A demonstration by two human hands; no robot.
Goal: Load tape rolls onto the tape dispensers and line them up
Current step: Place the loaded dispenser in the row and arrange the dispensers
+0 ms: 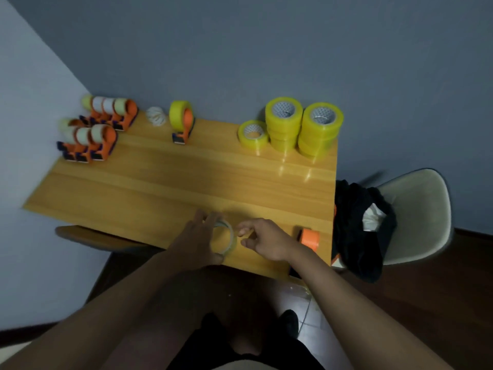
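Observation:
My left hand [198, 240] grips a pale tape roll [226, 237] at the near edge of the wooden table [165, 182]. My right hand [262, 240] hovers just right of the roll, its thumb and forefinger close together near the roll's rim; whether they pinch the tape end is blurred. An empty orange dispenser [309, 237] lies right of my right hand. Loaded orange dispensers stand in two rows at the far left [106, 113] [85, 142]. One more loaded dispenser [182, 121] stands alone at the back.
Stacks of yellow tape rolls [284, 124] [321, 126] and a single roll [253, 136] sit at the back right. A small white object [156, 116] lies near the wall. A white chair [418, 212] with dark clothing [360, 225] stands right of the table.

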